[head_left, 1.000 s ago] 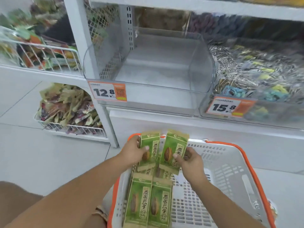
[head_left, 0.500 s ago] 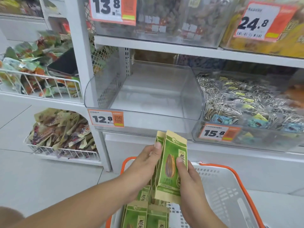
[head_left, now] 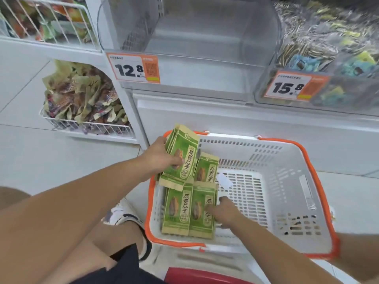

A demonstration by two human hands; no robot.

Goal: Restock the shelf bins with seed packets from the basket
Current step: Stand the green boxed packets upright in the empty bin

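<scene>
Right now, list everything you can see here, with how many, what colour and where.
seed packets in the basket: three showing, green, basket's left side
held packets: small stack, green, in left hand
basket: one, white, orange rim, on floor
clear bin: one, no stock visible, tagged 12.8
neighbouring bin: one, mixed packets, tagged 15.8
wire baskets: two, white, left shelving
hands: left hand holds stack; right hand reaches lying packets

A white basket (head_left: pixel 287 181) with orange rim holds green seed packets (head_left: pixel 189 212) lying flat.
</scene>
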